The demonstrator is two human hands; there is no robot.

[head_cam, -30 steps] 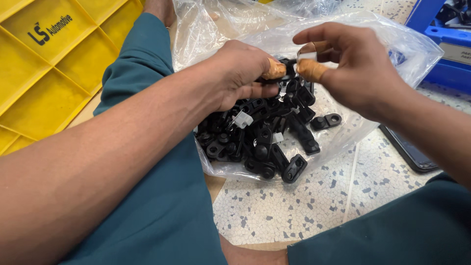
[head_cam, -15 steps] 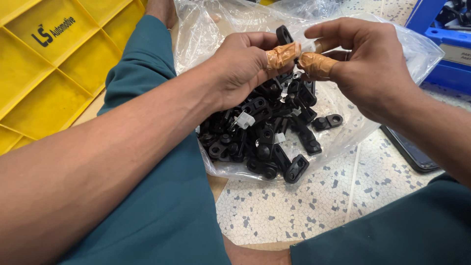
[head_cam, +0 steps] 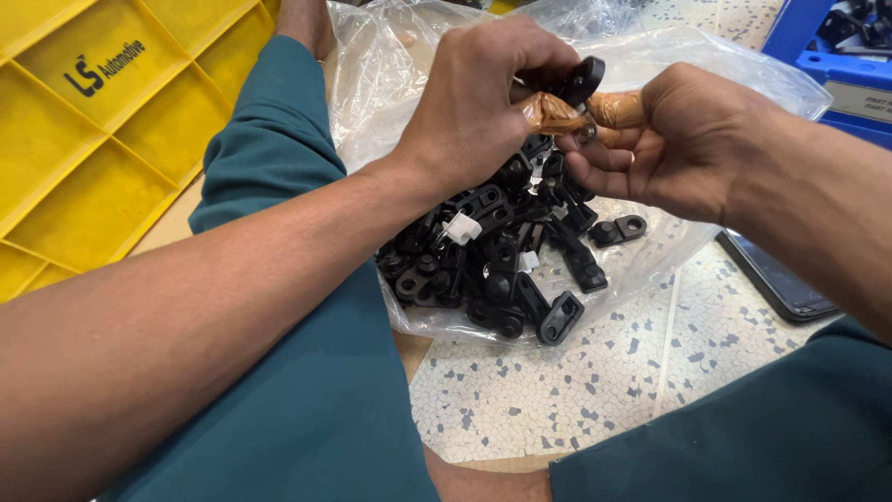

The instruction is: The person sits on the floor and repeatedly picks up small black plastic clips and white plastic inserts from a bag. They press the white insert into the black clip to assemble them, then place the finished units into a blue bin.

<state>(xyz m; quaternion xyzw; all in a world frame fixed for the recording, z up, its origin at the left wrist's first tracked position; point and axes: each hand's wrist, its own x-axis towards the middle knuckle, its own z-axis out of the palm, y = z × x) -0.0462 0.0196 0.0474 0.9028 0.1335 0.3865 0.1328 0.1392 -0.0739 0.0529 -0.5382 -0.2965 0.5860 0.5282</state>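
A small black plastic bracket with a rounded end is sitting tilted, pinched between tape-wrapped fingertips. Directly below it, toward six o'clock, a heap of matching black plastic clips with round holes is lying jumbled on a crinkled clear plastic bag, which is spreading open across the speckled floor.

Black clips, yellow crate, speckled floor
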